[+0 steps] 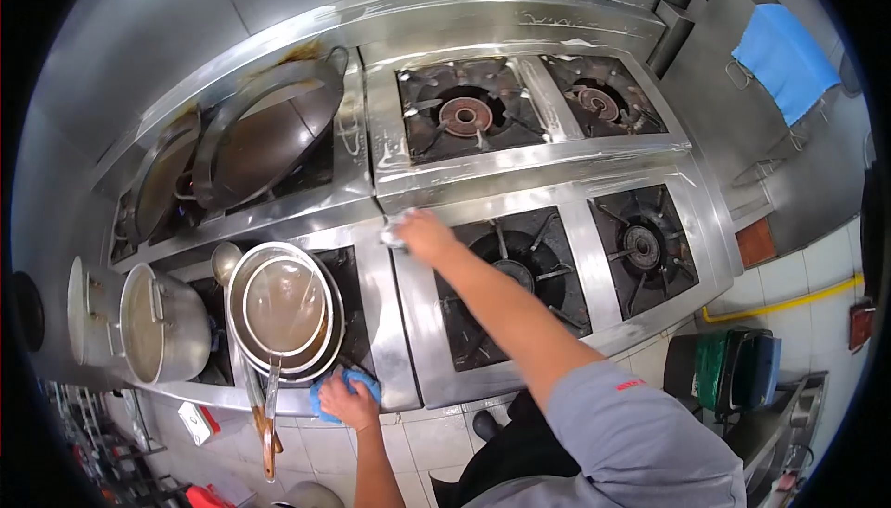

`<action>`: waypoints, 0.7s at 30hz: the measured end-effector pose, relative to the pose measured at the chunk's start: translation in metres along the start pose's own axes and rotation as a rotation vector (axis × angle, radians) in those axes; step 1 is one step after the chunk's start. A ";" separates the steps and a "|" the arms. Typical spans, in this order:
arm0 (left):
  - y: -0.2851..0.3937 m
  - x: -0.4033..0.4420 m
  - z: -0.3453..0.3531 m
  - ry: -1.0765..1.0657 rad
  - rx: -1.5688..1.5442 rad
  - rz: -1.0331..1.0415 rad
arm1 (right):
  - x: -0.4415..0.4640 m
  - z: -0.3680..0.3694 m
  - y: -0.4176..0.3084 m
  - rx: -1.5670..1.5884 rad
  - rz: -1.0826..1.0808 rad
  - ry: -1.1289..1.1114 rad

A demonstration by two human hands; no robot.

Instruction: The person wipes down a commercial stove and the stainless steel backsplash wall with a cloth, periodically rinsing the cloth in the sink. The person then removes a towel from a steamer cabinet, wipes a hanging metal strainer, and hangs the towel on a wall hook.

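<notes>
My left hand is closed on a blue cloth at the front edge of the steel stove. My right arm stretches across the stove, and my right hand presses a small whitish-grey pad or cloth against the metal near the seam, below the raised back section. The fingers cover most of that pad, so its kind is unclear. Just beyond my left hand, a pot carries a round strainer whose handle juts over the front edge. A ladle leans beside it.
Two large woks rest tilted on the back left burners. Tall pots stand at the front left. Bare burners lie right. Whitish streaks mark the back steel. A blue towel hangs at right; a green-lined bin stands below.
</notes>
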State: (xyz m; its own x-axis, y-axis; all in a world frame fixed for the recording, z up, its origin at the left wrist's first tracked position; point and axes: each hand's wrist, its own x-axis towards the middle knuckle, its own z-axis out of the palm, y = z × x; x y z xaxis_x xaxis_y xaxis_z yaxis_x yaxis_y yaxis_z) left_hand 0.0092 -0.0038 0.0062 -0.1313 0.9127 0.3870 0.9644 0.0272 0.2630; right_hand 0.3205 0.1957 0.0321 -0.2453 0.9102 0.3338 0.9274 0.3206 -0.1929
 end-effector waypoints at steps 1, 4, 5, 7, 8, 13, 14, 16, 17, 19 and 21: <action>-0.002 -0.001 0.001 -0.005 0.019 -0.008 | -0.018 -0.015 0.024 0.004 0.006 -0.027; -0.002 -0.003 0.001 -0.001 0.044 -0.016 | -0.085 -0.041 0.106 0.030 0.221 0.001; -0.002 -0.001 0.002 0.008 0.046 -0.014 | -0.108 -0.054 0.136 0.070 0.240 0.032; 0.000 -0.001 -0.001 0.015 0.052 -0.009 | -0.142 -0.100 0.165 -0.058 0.569 -0.092; 0.001 -0.001 -0.003 -0.001 0.049 -0.012 | -0.164 -0.100 0.193 -0.165 0.552 -0.049; 0.003 -0.002 -0.005 0.001 0.019 -0.013 | -0.200 -0.132 0.208 -0.144 0.865 0.038; 0.003 -0.002 -0.005 -0.004 0.028 -0.016 | -0.197 -0.135 0.209 0.039 1.114 0.270; 0.002 0.000 -0.003 -0.016 0.027 -0.013 | -0.184 -0.138 0.211 0.504 1.393 0.656; 0.000 -0.001 -0.003 -0.004 0.031 -0.003 | -0.171 -0.131 0.212 0.780 1.417 0.797; 0.002 -0.001 -0.004 -0.001 0.042 0.005 | -0.116 -0.052 0.211 0.912 1.300 0.941; 0.003 0.000 -0.002 0.012 0.035 0.006 | -0.029 -0.049 0.129 0.843 1.620 0.841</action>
State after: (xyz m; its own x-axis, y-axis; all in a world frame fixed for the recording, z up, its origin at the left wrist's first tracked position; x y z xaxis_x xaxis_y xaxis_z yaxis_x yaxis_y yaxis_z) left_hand 0.0112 -0.0045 0.0090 -0.1275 0.9081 0.3989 0.9727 0.0359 0.2292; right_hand 0.4609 0.1981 0.0426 0.9218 0.1819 -0.3423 -0.2887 -0.2671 -0.9194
